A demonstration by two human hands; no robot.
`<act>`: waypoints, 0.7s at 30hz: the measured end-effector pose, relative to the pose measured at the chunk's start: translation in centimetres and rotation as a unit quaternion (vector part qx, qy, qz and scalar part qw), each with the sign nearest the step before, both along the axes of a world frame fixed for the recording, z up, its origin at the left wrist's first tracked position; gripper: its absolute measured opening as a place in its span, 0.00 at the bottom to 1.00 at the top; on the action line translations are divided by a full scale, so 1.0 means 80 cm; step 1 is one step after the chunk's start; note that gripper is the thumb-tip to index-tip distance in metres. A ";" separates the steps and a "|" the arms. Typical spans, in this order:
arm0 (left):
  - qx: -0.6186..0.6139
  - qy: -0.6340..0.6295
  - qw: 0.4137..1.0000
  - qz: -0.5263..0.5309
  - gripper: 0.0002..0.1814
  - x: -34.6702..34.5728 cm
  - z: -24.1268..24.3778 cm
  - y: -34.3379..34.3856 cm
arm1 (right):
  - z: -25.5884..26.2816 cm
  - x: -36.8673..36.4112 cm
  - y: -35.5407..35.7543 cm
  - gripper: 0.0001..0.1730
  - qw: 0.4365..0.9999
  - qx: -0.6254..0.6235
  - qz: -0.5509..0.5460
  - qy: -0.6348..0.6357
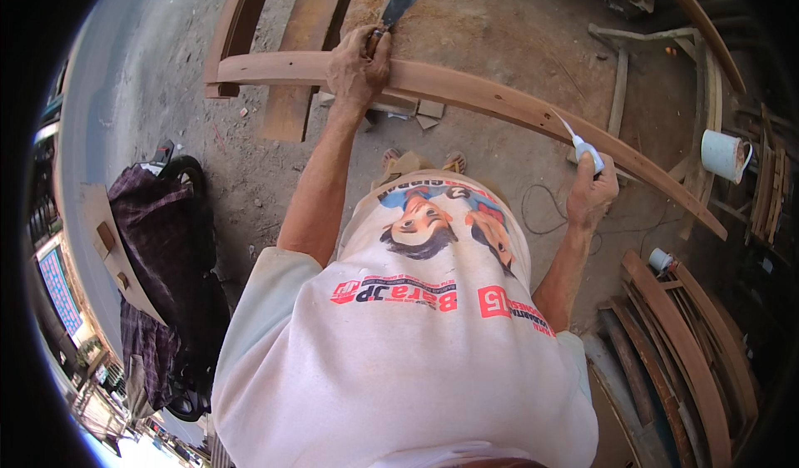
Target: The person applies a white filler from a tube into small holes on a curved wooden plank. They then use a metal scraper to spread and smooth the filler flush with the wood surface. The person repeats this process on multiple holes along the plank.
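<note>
A long, narrow wooden board [462, 87] spans the view in front of me, with dark holes or knots along its face. My left hand [359, 65] rests over the board and grips the wooden handle of a putty knife [398, 7], whose broad blade points away from me. On the other side, my right hand [592, 187] holds a small white glue bottle [584, 148]. Its long thin nozzle is tilted toward the board, near one of the dark spots; whether the tip touches the wood I cannot tell.
Another wooden frame piece [240, 25] meets the board's left end. A rough trestle [702, 93] with a white mug [726, 156] stands at the right. Curved timber [680, 349] is stacked lower right. A cloth-covered motorcycle [159, 224] stands left, and a cable [543, 224] lies on the ground.
</note>
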State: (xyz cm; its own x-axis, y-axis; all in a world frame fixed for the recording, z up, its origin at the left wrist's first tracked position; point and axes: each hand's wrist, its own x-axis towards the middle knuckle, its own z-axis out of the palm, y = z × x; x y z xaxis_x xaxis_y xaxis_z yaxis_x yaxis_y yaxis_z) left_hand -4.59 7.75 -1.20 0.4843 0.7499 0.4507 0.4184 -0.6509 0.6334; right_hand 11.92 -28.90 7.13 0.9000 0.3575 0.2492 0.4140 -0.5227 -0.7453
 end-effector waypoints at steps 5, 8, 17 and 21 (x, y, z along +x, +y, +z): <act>-0.032 -0.024 0.999 -0.019 0.16 0.000 0.007 -0.004 | -0.023 -0.017 0.009 0.12 0.946 0.196 0.011 0.256; -0.177 -0.161 0.971 0.008 0.16 -0.013 0.017 -0.016 | -0.030 -0.036 0.045 0.12 0.933 0.216 0.075 0.279; -0.614 -0.317 0.721 -0.054 0.15 -0.124 0.045 -0.100 | -0.037 -0.107 0.177 0.16 0.838 0.159 0.310 0.420; -0.611 -0.270 0.744 -0.025 0.20 -0.154 0.053 -0.118 | -0.032 -0.146 0.231 0.17 0.776 0.060 0.420 0.467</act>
